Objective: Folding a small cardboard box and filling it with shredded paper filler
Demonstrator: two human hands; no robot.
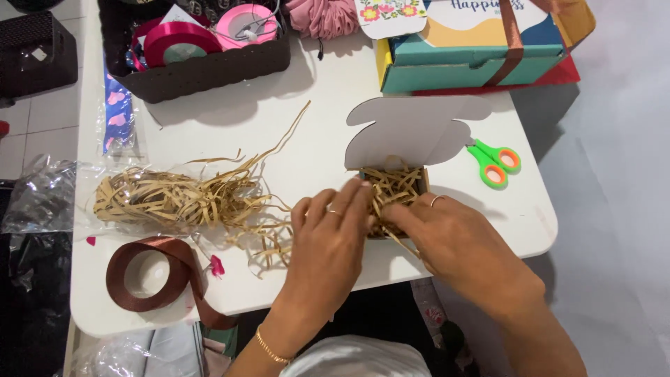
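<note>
Both hands are down at the small cardboard box (395,183) that sits just right of the middle of the frame, its pale scalloped lid (412,132) standing open behind it. The left hand (328,241) lies flat and spread, fingers loosely apart and stretched toward the box, fingertips resting on the tan shredded paper (391,188) that fills it; it grips nothing that I can see. The right hand (447,241) comes in from the lower right, fingers half curled and pressing into the same filling at the box's front edge. Whether it pinches any strands, I cannot tell.

A larger heap of paper shreds (174,199) sprawls across the white table (307,150) to the left of centre, some of it lying on clear plastic wrap. At the lower left a roll of brown ribbon (146,272) lies on its side with a tail trailing off the table edge. Green scissors with orange-lined handles (494,164) rest to the right of the lid. Along the top, a dark basket (209,70) holds pink ribbon spools, and a teal gift box (474,52) sits at the upper right.
</note>
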